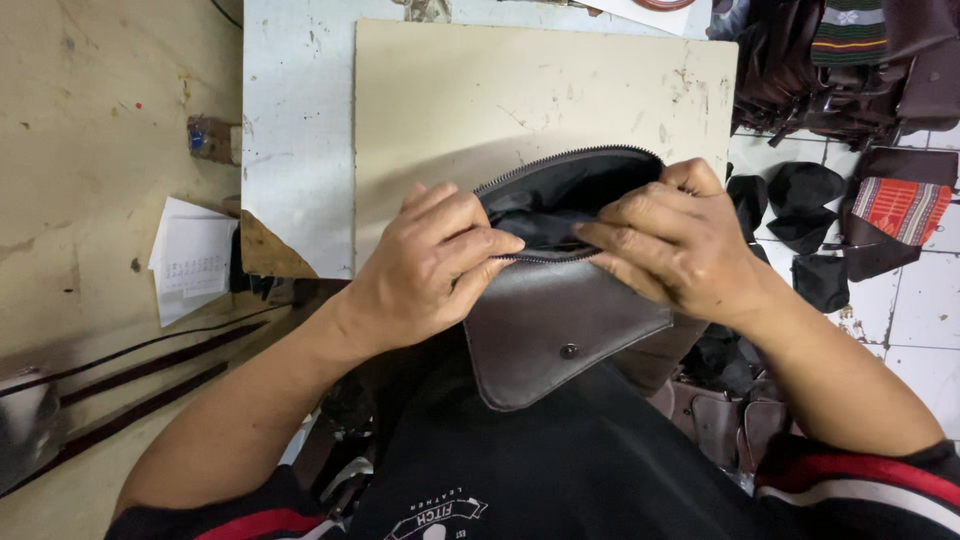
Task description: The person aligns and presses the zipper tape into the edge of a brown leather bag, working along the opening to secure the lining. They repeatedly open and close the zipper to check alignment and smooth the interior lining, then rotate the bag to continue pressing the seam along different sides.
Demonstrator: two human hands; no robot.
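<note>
Between both sets of fingertips sits the brown leather pouch [560,320], left hand [425,265] and right hand [675,245] pinching its unzipped mouth wide so the black lining [560,205] shows, looks like mid-inspection, so next I'd guess a finger reaching inside.

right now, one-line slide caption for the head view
Both hands, left hand and right hand, hold open a zipped brown leather pouch.

Count: 1 brown leather pouch [560,325], 1 snap stud [569,351], 2 hands, L [425,265] + R [680,245]; 1 cream board [520,90], 1 paper sheet [190,258].
</note>
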